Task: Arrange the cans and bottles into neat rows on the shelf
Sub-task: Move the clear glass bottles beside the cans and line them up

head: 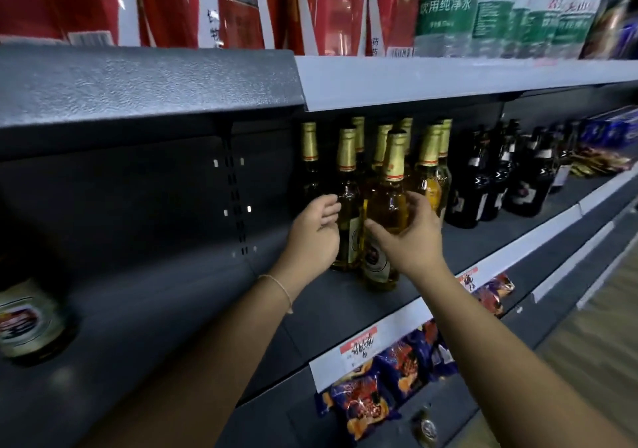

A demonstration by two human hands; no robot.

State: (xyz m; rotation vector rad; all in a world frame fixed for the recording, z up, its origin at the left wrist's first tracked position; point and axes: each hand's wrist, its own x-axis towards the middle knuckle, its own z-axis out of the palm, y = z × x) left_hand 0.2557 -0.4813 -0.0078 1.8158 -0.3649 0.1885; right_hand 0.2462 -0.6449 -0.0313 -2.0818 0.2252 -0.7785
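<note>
On the dark shelf (345, 295), the right hand (411, 233) holds a golden beer bottle (386, 206). The thumb and fingers curl round the fat middle of the bottle. This bottle stands upright at the front, closest to the person, with its bottom on the shelf.

Just left of that grip is another golden bottle (347, 206). The left hand (314, 237) is beside it with loosely bent fingers. The fingertips are near the glass, but it is hard to tell if they touch it. This hand does not hold anything. A thin bracelet (276, 287) goes round the left wrist.

Behind the held bottle stand more golden bottles with gold foil necks (429, 157). They stand close together in a bunch.

Right of the grip stands a group of dark bottles (500, 185). Farther right are blue boxes (611, 130), and they look blurry.

Far left of the hands, near the front edge of the shelf, sits a can or jar with a red and white label (24, 323). It is blurry, so I cannot tell which it is.

Above the hands, on the upper shelf, are red packages (328, 6) and water bottles with green labels (445, 12).

Below the hands, blue and orange snack bags (359, 402) hang under a white price strip (362, 347).
</note>
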